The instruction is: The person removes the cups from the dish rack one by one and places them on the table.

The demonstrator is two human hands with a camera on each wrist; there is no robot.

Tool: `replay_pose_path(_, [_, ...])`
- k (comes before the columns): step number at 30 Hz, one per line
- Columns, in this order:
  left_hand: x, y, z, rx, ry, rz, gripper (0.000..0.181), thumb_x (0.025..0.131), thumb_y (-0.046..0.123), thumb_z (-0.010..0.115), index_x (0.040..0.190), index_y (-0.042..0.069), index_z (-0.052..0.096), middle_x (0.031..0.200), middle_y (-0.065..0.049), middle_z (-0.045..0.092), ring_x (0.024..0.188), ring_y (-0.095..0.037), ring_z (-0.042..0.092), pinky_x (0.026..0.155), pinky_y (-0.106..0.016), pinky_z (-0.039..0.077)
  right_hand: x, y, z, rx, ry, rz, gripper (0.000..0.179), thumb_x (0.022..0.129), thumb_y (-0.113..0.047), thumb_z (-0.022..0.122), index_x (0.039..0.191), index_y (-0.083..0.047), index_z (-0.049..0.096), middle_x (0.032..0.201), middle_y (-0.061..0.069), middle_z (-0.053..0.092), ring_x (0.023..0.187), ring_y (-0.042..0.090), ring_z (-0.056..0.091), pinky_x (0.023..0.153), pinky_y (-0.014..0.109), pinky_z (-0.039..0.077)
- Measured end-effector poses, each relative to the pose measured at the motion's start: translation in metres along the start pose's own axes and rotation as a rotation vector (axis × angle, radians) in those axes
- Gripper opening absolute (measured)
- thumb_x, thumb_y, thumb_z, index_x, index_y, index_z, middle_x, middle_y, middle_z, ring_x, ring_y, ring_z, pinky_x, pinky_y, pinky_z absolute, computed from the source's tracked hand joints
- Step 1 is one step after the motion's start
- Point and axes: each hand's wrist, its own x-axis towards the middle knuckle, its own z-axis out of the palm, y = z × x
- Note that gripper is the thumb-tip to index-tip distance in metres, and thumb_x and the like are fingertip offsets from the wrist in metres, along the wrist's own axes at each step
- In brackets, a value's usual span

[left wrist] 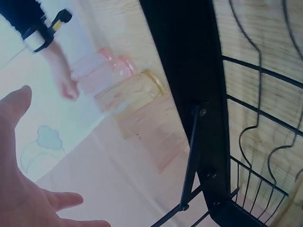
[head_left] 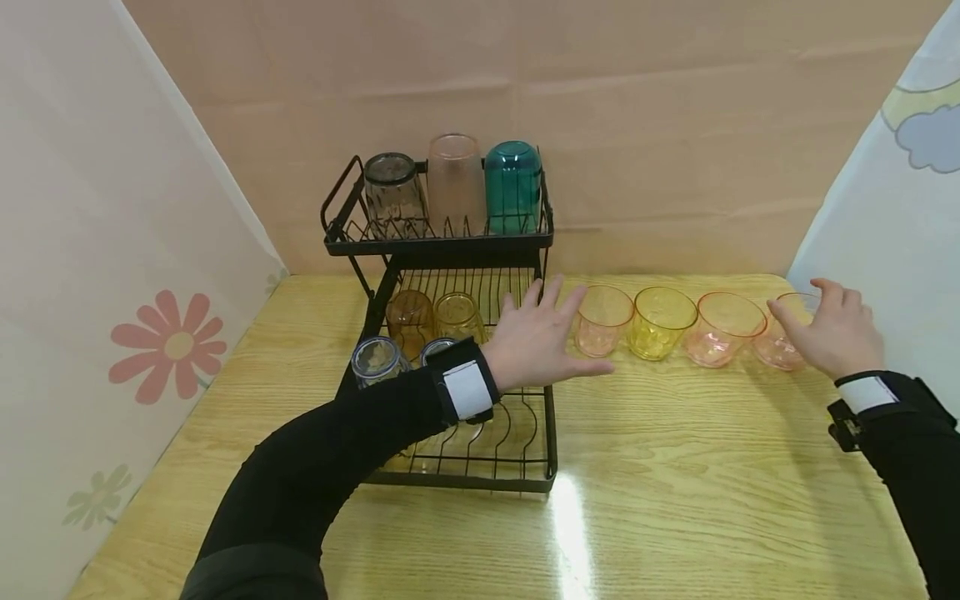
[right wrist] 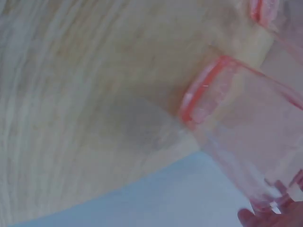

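- The place reads as a screened-off recording booth furnished with kitchenware; the surrounding building is hidden.
- Creased, pinkish-beige plain sheeting (head_left: 660, 150) forms the back wall.
- Pale sheeting printed with pink and beige flowers (head_left: 75, 208) closes the left side; pale sheeting with a grey-blue cloud (head_left: 892, 233) closes the right.
- A yellowish wood-grain bench (head_left: 675, 475) carries a black metal dish rack (head_left: 480, 482) and clear, tinted drinking glasses (head_left: 662, 325).
- Black-and-white wrist straps (head_left: 470, 390) bear small devices.

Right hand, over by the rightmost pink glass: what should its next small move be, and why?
I'd probably close the right hand gently round the rightmost pink glass: the hand is spread beside the glass's top, while the glass stands on the table. Whether they already touch, I can't tell.
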Motion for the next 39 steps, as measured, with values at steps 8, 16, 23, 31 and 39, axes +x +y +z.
replay_pose_path(8, [-0.027, -0.014, 0.005, 0.085, 0.001, 0.111, 0.101, 0.069, 0.086, 0.028, 0.147, 0.022, 0.012, 0.15, -0.01, 0.013, 0.134, -0.031, 0.016, 0.098, -0.058, 0.021, 0.003, -0.038, -0.022, 0.013, 0.039, -0.178, 0.076, 0.09, -0.05, 0.042, 0.14, 0.003, 0.02, 0.134, 0.035, 0.022, 0.119, 0.054, 0.02, 0.087, 0.064, 0.022])
replay_pose_path(16, [-0.049, -0.033, 0.002, 0.067, -0.023, 0.123, 0.101, 0.069, 0.087, 0.025, 0.147, 0.024, 0.013, 0.15, -0.008, 0.014, 0.134, -0.03, 0.017, 0.099, -0.056, 0.022, -0.007, -0.082, -0.03, 0.002, -0.034, -0.336, 0.078, 0.089, -0.048, 0.046, 0.144, -0.004, 0.014, 0.142, 0.029, 0.014, 0.123, 0.052, 0.016, 0.092, 0.064, 0.019])
replay_pose_path(23, [-0.066, -0.05, 0.002, 0.042, -0.001, 0.097, 0.098, 0.071, 0.085, 0.029, 0.146, 0.024, 0.016, 0.148, -0.01, 0.02, 0.13, -0.03, 0.026, 0.097, -0.055, 0.025, -0.019, -0.111, -0.033, -0.003, -0.113, -0.423, 0.08, 0.089, -0.048, 0.047, 0.147, -0.014, 0.003, 0.149, 0.021, 0.0, 0.13, 0.048, 0.008, 0.094, 0.065, 0.016])
replay_pose_path(31, [-0.085, -0.07, -0.003, 0.05, 0.028, 0.072, 0.096, 0.072, 0.082, 0.035, 0.145, 0.021, 0.021, 0.144, -0.013, 0.027, 0.128, -0.031, 0.03, 0.095, -0.055, 0.029, -0.035, -0.138, -0.036, 0.01, -0.095, -0.542, 0.081, 0.087, -0.048, 0.051, 0.147, -0.018, 0.005, 0.15, 0.017, 0.002, 0.133, 0.041, 0.006, 0.1, 0.059, 0.012])
replay_pose_path(39, [-0.092, -0.083, -0.002, 0.059, -0.003, 0.041, 0.097, 0.071, 0.082, 0.035, 0.145, 0.02, 0.023, 0.144, -0.014, 0.028, 0.125, -0.034, 0.032, 0.093, -0.057, 0.03, -0.051, -0.166, -0.031, -0.006, -0.092, -0.649, 0.085, 0.084, -0.05, 0.055, 0.147, -0.019, 0.008, 0.15, 0.015, 0.006, 0.134, 0.037, 0.009, 0.101, 0.055, 0.016])
